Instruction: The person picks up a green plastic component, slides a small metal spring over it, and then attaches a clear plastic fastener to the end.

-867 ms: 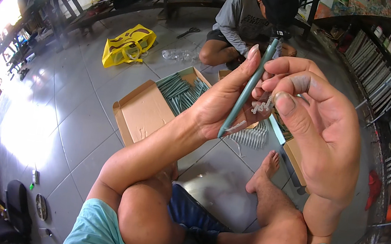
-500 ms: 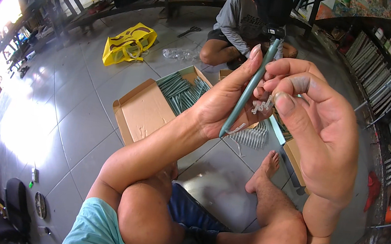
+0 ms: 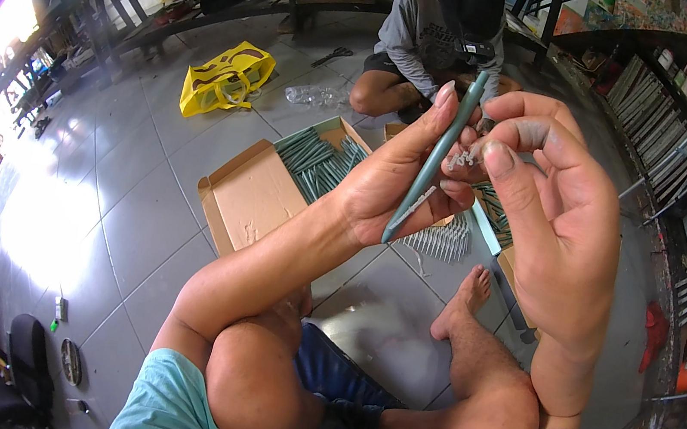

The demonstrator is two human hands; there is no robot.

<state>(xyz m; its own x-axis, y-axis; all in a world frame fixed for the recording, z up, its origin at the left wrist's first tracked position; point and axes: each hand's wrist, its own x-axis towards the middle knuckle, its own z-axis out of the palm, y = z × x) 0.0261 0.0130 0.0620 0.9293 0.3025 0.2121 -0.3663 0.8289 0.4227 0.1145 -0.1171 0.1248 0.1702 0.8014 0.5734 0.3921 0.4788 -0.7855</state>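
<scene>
In the middle of the view, my left hand [image 3: 383, 176] is closed round a slim dark green pen [image 3: 435, 161]. The pen slants, its thicker end up past my thumb and its narrow tip down by my wrist. A thin whitish strip [image 3: 416, 205] lies along its lower part. Small translucent plastic pieces [image 3: 462, 159] rest at my left fingers. To the right, my right hand [image 3: 567, 227] is raised close to those pieces, its fingers curled toward the thumb. Whatever it may pinch is too small or hidden to name.
An open cardboard box [image 3: 248, 185] of similar green pens [image 3: 315, 163] lies ahead. Clear plastic strips [image 3: 440, 240] lie on the tiled floor beside another box [image 3: 489, 227]. Beyond are a yellow bag [image 3: 224, 82], clear plastic packaging [image 3: 316, 95], scissors [image 3: 332, 56] and a seated person [image 3: 427, 43].
My right hand has shifted slightly left and down, with its thumb higher. The translucent pieces sit a little higher at my left fingers. The pen stays in my left hand.
</scene>
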